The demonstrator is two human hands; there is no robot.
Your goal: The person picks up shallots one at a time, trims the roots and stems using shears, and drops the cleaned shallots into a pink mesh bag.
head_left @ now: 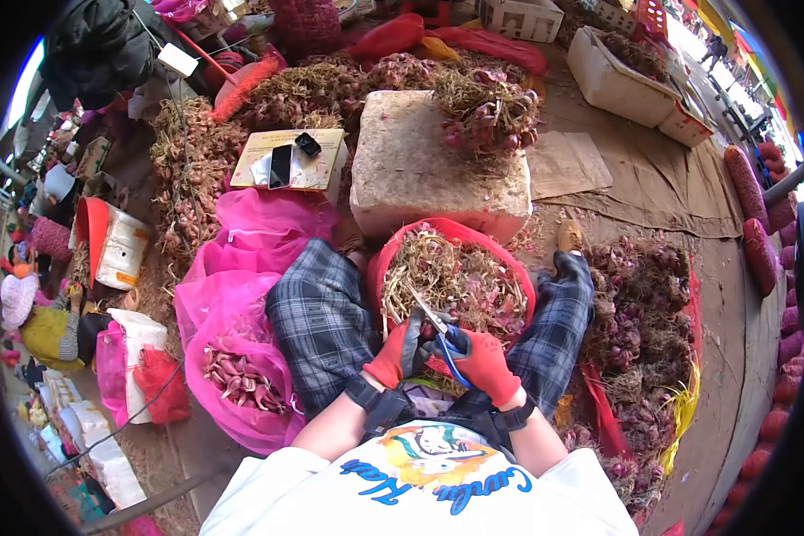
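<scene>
My right hand (pixel 481 361), in a red and dark glove, is closed around blue-handled scissors (pixel 431 314). Their metal blades point up and to the left. Close beside it, my left hand (pixel 397 351), in a matching glove, is closed on a small dark red bulb that looks like a shallot (pixel 432 330), mostly hidden by fingers and scissors. Both hands are over the near edge of a red mesh bag (pixel 523 284) between my knees. Dry stalks and roots (pixel 447 268) fill the bag.
Left of me, a pink mesh bag (pixel 207 308) holds trimmed shallots (pixel 241 380). Bunched shallots (pixel 639 330) lie on the right. Ahead stands a foam box (pixel 397 161) with a shallot bunch (pixel 487 112) on top. A phone (pixel 280 167) rests on a carton (pixel 330 143). Another person (pixel 49 335) is at far left.
</scene>
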